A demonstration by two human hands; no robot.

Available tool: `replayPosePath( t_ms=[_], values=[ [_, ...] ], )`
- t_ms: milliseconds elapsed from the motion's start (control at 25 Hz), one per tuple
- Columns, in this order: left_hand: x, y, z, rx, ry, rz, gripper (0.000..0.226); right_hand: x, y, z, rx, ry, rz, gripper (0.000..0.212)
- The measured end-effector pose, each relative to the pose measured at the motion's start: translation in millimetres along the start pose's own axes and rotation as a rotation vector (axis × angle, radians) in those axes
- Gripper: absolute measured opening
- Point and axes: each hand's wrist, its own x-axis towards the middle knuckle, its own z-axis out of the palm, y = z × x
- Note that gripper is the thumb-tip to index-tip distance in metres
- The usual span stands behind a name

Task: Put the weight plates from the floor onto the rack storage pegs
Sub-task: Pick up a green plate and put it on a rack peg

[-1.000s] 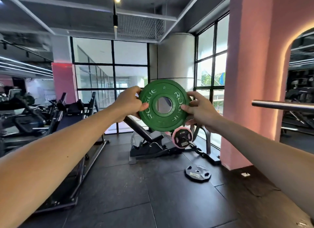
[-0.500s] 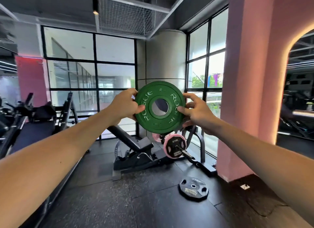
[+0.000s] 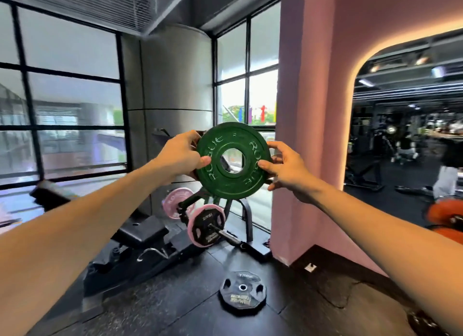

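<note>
You have the green plate (image 3: 233,160) up at chest height, upright and face-on to you, well above the floor. Your left hand (image 3: 181,154) grips its left rim with the thumb on the face, and your right hand (image 3: 285,168) pinches the right rim, thumb in front and fingers behind.

Over the last second the grip has not altered, but the view has swung right and closed in. The rack (image 3: 200,208) with its pink plates (image 3: 206,225) now sits directly beneath the green plate and looks much larger than it did. The steel bar that showed at the right edge a second ago is out of sight.

That means you are in the carry, closing on the pegs, not yet placing. I judge the next need is to lower the plate and line its hole up with a free peg; which peg is free I cannot tell.

The black plate (image 3: 242,289) lies flat on the floor (image 3: 162,300) near the pink column (image 3: 300,135), waiting its turn.
</note>
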Motion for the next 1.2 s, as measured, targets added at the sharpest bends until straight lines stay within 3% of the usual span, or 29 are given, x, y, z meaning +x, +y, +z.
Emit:
replayPosePath(
  t_ms=[400, 960, 1200],
  values=[
    [268.4, -92.3, 142.5, -0.074, -0.202, 0.145, 0.023, 206.4, 149.4, -72.2, -0.154, 0.197, 0.024, 0.045],
    [610.0, -141.9, 393.1, -0.348, -0.503, 0.304, 0.024, 453.0, 317.2, -227.3, -0.405, 0.523, 0.067, 0.039],
    [730.4, -132.4, 515.4, -0.42, -0.633, 0.373, 0.024, 537.3, 375.5, -317.9, -0.461, 0.677, 0.123, 0.042]
  ],
)
